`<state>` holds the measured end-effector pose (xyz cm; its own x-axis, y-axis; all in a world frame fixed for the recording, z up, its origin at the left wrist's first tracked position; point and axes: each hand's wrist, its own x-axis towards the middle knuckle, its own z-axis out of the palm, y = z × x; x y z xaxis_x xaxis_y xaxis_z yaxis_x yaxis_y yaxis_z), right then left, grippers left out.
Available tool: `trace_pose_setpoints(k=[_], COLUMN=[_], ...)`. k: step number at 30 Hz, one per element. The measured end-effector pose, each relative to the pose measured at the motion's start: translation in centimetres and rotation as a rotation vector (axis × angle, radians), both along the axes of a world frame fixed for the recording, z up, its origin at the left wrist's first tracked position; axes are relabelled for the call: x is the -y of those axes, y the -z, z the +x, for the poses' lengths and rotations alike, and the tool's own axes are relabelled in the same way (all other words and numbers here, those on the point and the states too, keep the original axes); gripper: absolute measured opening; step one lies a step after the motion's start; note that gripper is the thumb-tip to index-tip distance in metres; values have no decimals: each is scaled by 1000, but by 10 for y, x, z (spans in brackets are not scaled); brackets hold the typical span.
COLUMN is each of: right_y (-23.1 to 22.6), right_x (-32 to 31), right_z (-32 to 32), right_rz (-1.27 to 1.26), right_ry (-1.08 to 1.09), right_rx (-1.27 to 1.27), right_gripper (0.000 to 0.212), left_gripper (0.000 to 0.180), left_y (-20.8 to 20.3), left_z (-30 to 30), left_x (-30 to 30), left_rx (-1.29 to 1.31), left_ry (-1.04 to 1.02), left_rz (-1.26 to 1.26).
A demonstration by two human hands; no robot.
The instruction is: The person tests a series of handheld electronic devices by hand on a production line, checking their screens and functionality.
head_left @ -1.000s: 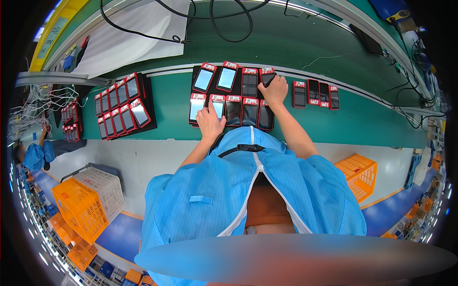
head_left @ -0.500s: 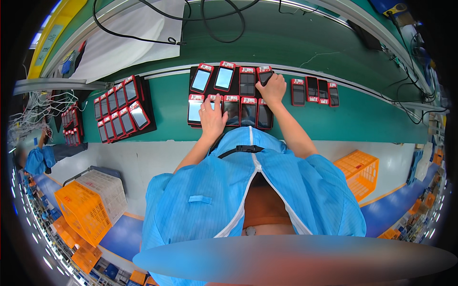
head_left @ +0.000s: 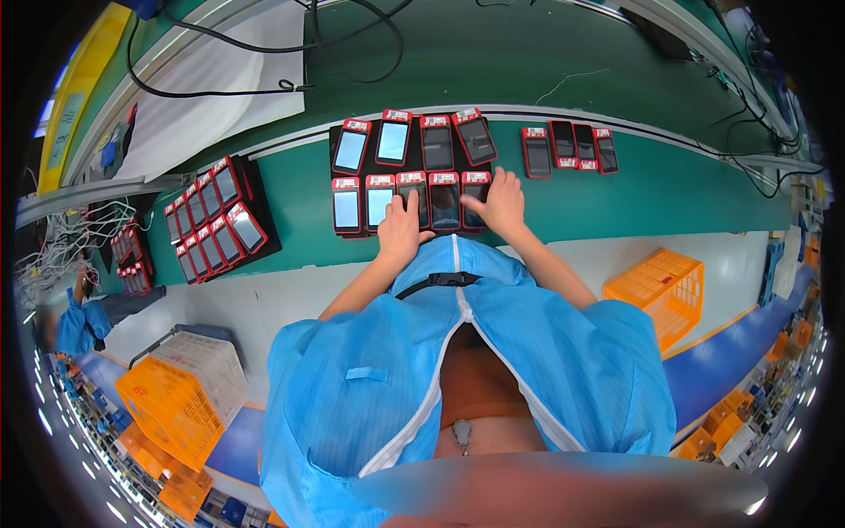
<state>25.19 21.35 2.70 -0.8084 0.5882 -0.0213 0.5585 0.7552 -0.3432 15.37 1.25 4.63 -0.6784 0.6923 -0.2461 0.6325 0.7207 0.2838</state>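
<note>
Two rows of red-framed handheld devices with screens lie on a black tray (head_left: 337, 139) in front of me. My left hand (head_left: 401, 232) has its index and middle fingers stretched over the middle device (head_left: 410, 179) of the near row. Whether the fingertips press its screen I cannot tell. My right hand (head_left: 503, 209) is spread at the right end of that row, its thumb over the end device (head_left: 476, 179) and its fingers beyond the edge. Lit white screens show on the near-row left device (head_left: 347, 209), its neighbour (head_left: 379, 201), and two far-row devices. A dark-screened device (head_left: 475, 139) lies tilted at the far right corner.
Several similar devices (head_left: 537, 154) stand apart on the green table (head_left: 651, 198) to the right. Another loaded black tray (head_left: 260, 216) is at the left, with tangled white cables (head_left: 48, 251) beyond. Orange crates (head_left: 656, 295) stand on the floor. Black cables (head_left: 220, 91) run across the back.
My right hand has let go of the far-row right device and come down to the near row. My left hand has shifted right from the second device, whose lit screen now shows.
</note>
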Motion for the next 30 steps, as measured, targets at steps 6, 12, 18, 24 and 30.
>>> trace_pose_setpoints(k=[6,12,18,24,30], right_y=[11,11,4,13,13], right_x=[10,6,11,14,11], right_z=[23,24,21,20,22], right_rz=[-199,-329,-264,-169,-180], right_ry=[-21,-40,-34,-18,-22], right_rx=[-13,101,180,74,50], right_gripper=[121,119,103,99,98], left_gripper=[97,87,75,78,100], left_y=[5,16,23,32,2], left_z=[6,12,21,26,-5], left_x=[-1,2,9,11,-6], left_rx=[-96,-146,-121,-140,-110], left_ry=[47,128,52,-17,37], left_rz=[67,210,337,316,86])
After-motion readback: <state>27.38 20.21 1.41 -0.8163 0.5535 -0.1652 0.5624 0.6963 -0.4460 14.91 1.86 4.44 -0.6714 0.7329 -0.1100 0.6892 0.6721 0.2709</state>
